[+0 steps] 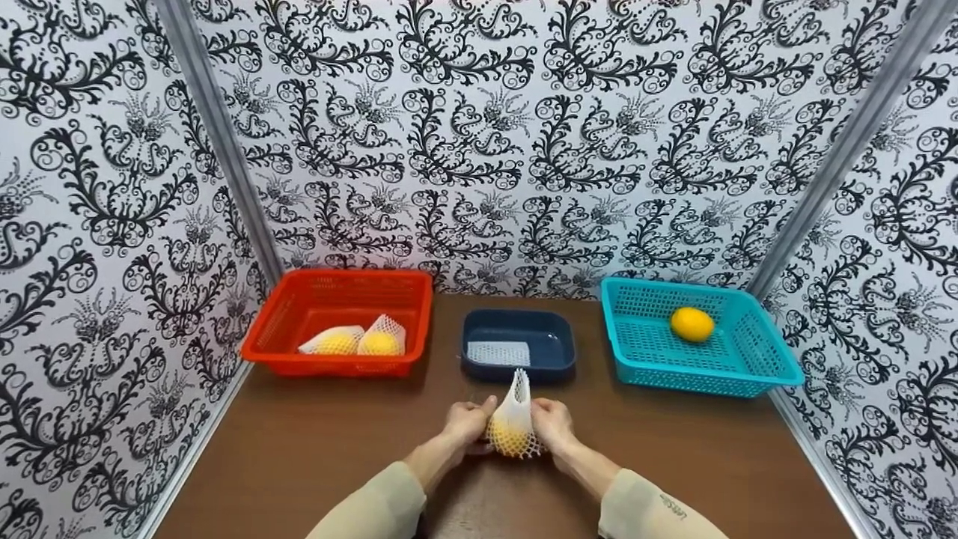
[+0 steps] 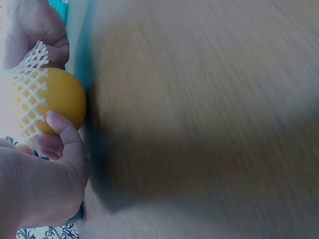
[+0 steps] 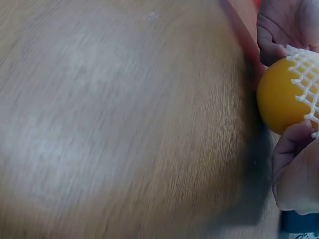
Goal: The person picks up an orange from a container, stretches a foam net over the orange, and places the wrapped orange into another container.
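Over the table in front of me, both hands hold a round yellow-orange fruit (image 2: 70, 98) partly covered by a white foam fruit net (image 1: 516, 408). My left hand (image 1: 468, 423) grips it from the left, its thumb on the bare fruit beside the net's edge. From the right side, my right hand (image 1: 552, 423) pinches the net's edge against the fruit. In the right wrist view the lower part of the fruit (image 3: 276, 99) bulges uncovered out of the net. The net's narrow free end stands up above the fruit.
At the back left, a red basket (image 1: 337, 364) has two netted fruits (image 1: 382, 343) inside. A dark blue tray (image 1: 554, 348) in the middle contains flat white foam netting (image 1: 498, 352). The teal basket (image 1: 696, 378) on the right holds one bare yellow fruit (image 1: 691, 324). Patterned walls enclose the table.
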`<act>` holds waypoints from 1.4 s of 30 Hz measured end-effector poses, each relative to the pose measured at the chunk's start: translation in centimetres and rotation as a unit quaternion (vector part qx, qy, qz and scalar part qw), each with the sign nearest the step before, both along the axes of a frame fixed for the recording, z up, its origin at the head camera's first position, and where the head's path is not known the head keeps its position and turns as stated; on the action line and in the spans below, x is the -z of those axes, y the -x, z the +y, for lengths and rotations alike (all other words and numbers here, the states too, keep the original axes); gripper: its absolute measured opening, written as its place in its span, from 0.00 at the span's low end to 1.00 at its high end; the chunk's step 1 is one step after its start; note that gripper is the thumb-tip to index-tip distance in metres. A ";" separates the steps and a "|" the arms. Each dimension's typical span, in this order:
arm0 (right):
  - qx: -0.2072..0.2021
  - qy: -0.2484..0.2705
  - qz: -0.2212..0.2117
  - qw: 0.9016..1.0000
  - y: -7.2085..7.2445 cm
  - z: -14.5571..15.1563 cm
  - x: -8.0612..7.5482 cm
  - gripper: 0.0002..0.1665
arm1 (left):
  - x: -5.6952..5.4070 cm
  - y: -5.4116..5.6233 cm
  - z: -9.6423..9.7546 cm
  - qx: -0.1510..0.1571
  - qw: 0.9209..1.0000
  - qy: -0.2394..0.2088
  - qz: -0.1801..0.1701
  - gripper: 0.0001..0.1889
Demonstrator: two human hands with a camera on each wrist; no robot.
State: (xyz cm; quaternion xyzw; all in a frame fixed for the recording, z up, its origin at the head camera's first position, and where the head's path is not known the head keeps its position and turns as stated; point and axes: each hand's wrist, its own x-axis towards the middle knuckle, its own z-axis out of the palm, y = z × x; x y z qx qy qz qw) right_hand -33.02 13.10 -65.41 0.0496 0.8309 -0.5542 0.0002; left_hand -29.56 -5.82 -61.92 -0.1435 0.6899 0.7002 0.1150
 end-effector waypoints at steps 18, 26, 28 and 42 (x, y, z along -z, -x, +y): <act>0.037 -0.080 0.006 0.996 -1.1 -0.2 -0.3 0.30 | -0.4 -1.4 0.3 -0.034 0.999 0.032 -0.008 0.21; 0.067 -0.058 -0.004 0.996 -2.1 -1.0 -2.8 0.35 | 0.0 -1.6 1.0 -0.017 0.999 -0.028 -0.016 0.33; 0.076 -0.061 0.001 0.995 -1.2 -0.8 -1.9 0.37 | -0.1 -1.7 1.3 -0.017 0.999 -0.039 -0.006 0.33; 0.157 0.001 0.060 0.986 2.5 0.8 2.2 0.38 | -1.3 -1.4 2.5 -0.065 0.990 -0.122 0.020 0.27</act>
